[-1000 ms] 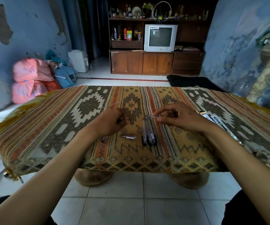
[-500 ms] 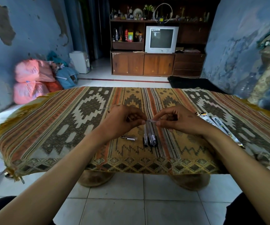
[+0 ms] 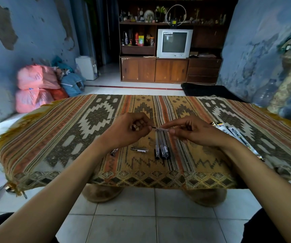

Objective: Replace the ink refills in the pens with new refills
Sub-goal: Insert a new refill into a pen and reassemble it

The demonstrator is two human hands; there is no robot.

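Your left hand [image 3: 130, 130] and right hand [image 3: 193, 131] meet over the middle of the patterned cloth [image 3: 71, 137], each pinching one end of a thin clear pen barrel [image 3: 161, 129] held level above it, with a dark tip poking out toward your left fingertips. On the cloth just below lie three pens [image 3: 162, 146] side by side, pointing away from you, with a short silver piece [image 3: 139, 149] to their left and a smaller one [image 3: 114, 152] beside your left wrist. Flat refill packets [image 3: 232, 133] lie to the right, beyond your right wrist.
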